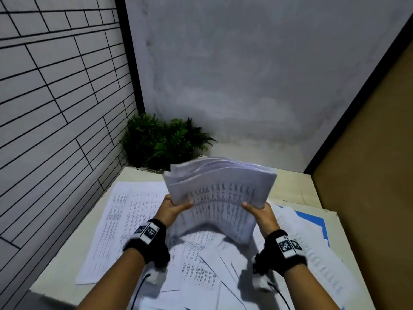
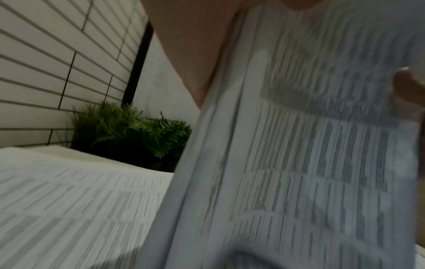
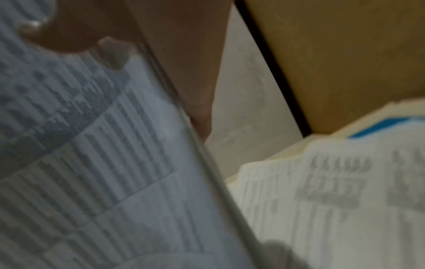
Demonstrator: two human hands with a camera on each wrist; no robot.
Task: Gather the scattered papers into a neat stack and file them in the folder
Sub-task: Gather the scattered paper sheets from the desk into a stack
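A thick bundle of printed papers is held up above the table, bowed and fanned at its far edge. My left hand grips its left side with the thumb on top. My right hand grips its right side the same way. The same bundle fills the left wrist view and shows as a blurred bundle in the right wrist view. More loose sheets lie scattered on the table under my arms. A blue folder lies at the right, mostly covered by sheets.
A green potted plant stands in the far left corner behind the table. A tiled wall runs along the left, a grey wall at the back. A brown board closes the right side.
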